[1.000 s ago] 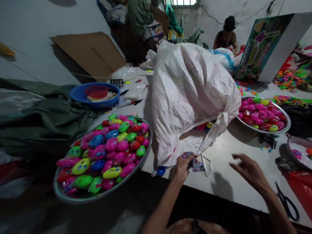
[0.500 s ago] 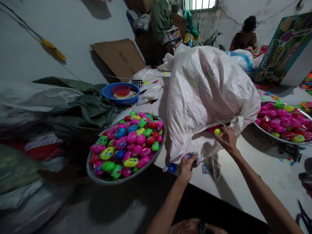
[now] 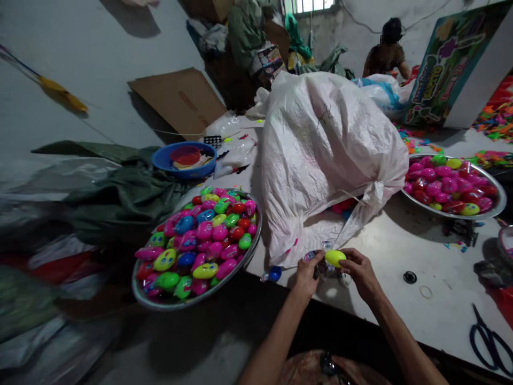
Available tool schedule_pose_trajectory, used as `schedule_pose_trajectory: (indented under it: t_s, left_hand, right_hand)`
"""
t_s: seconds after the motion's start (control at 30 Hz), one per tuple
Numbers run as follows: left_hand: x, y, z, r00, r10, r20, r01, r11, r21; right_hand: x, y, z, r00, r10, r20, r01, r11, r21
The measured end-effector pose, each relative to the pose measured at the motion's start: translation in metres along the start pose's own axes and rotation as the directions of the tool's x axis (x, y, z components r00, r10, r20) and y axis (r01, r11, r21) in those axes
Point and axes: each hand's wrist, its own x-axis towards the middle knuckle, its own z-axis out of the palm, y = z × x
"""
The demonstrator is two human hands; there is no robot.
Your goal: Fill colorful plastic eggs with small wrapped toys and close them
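My right hand (image 3: 361, 271) pinches a yellow plastic egg (image 3: 334, 259) by its right end, close beside my left hand. My left hand (image 3: 306, 277) is closed on a small bundle of printed clear plastic wrappers (image 3: 310, 256), part of it hidden by the fingers. Whether the egg touches the wrappers I cannot tell. Behind both hands bulges a large white woven sack (image 3: 324, 144), its low opening showing some pink, red and blue. A round blue piece (image 3: 275, 274) lies at the table edge left of my left hand.
At left, a metal basin (image 3: 138, 293) is heaped with wrapped colourful eggs; another basin (image 3: 498, 203) of them stands at right. Scissors (image 3: 487, 337), a black ring (image 3: 409, 277) and a rubber band (image 3: 426, 292) lie on the table. A person (image 3: 387, 53) sits at the back.
My right hand has come from the sack's opening toward me and left with the yellow egg, and is now beside my left hand. The view has shifted to the right.
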Motion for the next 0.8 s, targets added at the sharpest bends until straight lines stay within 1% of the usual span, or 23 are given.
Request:
schedule_pose_trajectory:
  t_s: [0.07, 0.13, 0.2, 0.27, 0.33, 0.43, 0.57, 0.7, 0.8]
  left_hand:
    - [0.001, -0.004, -0.001, 0.990, 0.139, -0.033, -0.137, 0.988, 0.067]
    - [0.003, -0.006, -0.002, 0.966, 0.258, -0.017, -0.253, 0.957, 0.140]
    - [0.004, -0.006, -0.004, 0.947, 0.321, 0.018, -0.318, 0.928, 0.192]
    - [0.005, -0.006, -0.006, 0.950, 0.312, 0.029, -0.312, 0.929, 0.197]
    - [0.005, -0.006, -0.006, 0.958, 0.285, 0.015, -0.282, 0.939, 0.196]
    - [0.006, -0.008, -0.005, 0.971, 0.238, -0.020, -0.229, 0.953, 0.198]
    - [0.007, -0.011, -0.004, 0.977, 0.204, -0.056, -0.189, 0.961, 0.202]
    - [0.006, -0.013, -0.002, 0.974, 0.222, -0.043, -0.208, 0.954, 0.218]
    - [0.004, -0.014, 0.000, 0.970, 0.242, -0.029, -0.227, 0.941, 0.253]
  right_hand:
    - [-0.005, 0.000, -0.002, 1.000, 0.008, 0.026, -0.008, 1.000, -0.004]
    - [-0.009, -0.005, -0.005, 1.000, 0.006, 0.023, -0.007, 1.000, 0.006]
    - [-0.011, -0.012, -0.010, 1.000, -0.021, -0.012, 0.021, 1.000, 0.016]
    - [-0.011, -0.018, -0.016, 0.997, -0.060, -0.043, 0.060, 0.998, -0.004]
    - [-0.012, -0.020, -0.019, 0.995, -0.086, -0.045, 0.083, 0.995, -0.058]
    - [-0.014, -0.020, -0.018, 0.994, -0.104, -0.035, 0.099, 0.986, -0.135]
    - [-0.016, -0.020, -0.016, 0.989, -0.142, -0.043, 0.133, 0.976, -0.173]
    - [-0.018, -0.022, -0.016, 0.991, -0.134, -0.001, 0.130, 0.968, -0.214]
    - [-0.020, -0.022, -0.017, 0.990, -0.138, -0.006, 0.131, 0.951, -0.281]
